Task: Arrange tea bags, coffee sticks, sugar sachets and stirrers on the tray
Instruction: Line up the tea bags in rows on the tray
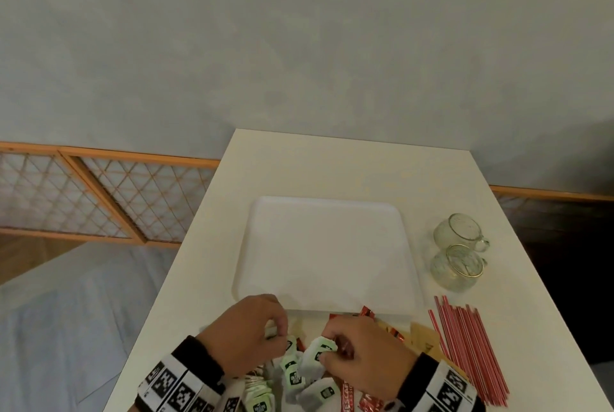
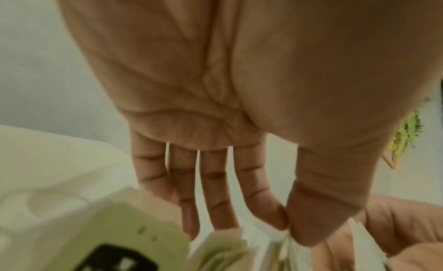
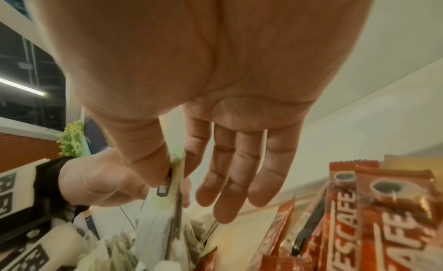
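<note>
A white tray (image 1: pixel 252 245) lies bare in the middle of the table. At its near edge is a heap of green-tagged tea bags (image 1: pixel 292 378), with red coffee sticks (image 1: pixel 367 313) and tan sugar sachets (image 1: pixel 422 338) beside it. Red stirrers (image 1: pixel 471 348) lie in a bundle to the right. My left hand (image 1: pixel 279 328) hovers over the heap, its thumb and forefinger (image 2: pixel 286 225) pinching a tea bag edge. My right hand (image 1: pixel 327 350) pinches the tag of a tea bag (image 3: pixel 172 182) between thumb and forefinger, its other fingers straight. The coffee sticks (image 3: pixel 388 214) lie under that hand's right side.
Two glass cups (image 1: pixel 460 253) stand to the right of the tray, close to the stirrers. The table ends just left of my left wrist. A low wooden lattice fence (image 1: pixel 109 199) runs along the floor beyond the table's left edge.
</note>
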Demonstrator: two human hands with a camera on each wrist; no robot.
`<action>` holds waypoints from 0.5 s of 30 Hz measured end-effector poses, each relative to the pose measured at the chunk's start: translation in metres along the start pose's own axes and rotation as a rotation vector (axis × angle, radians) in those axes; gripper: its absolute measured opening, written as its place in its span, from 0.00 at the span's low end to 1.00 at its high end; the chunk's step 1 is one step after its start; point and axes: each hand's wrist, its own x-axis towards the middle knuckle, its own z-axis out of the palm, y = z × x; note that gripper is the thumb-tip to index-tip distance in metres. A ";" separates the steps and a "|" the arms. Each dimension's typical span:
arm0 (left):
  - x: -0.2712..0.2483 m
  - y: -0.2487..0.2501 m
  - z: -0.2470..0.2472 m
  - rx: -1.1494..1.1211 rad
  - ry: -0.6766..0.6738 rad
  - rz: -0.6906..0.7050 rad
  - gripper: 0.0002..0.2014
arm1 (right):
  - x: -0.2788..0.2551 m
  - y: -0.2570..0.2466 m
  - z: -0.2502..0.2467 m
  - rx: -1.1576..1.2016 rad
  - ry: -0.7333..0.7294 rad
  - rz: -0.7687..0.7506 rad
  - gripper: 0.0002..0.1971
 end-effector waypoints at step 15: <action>0.023 0.022 0.001 -1.248 0.051 -0.242 0.07 | 0.029 -0.015 -0.018 0.354 0.090 -0.079 0.10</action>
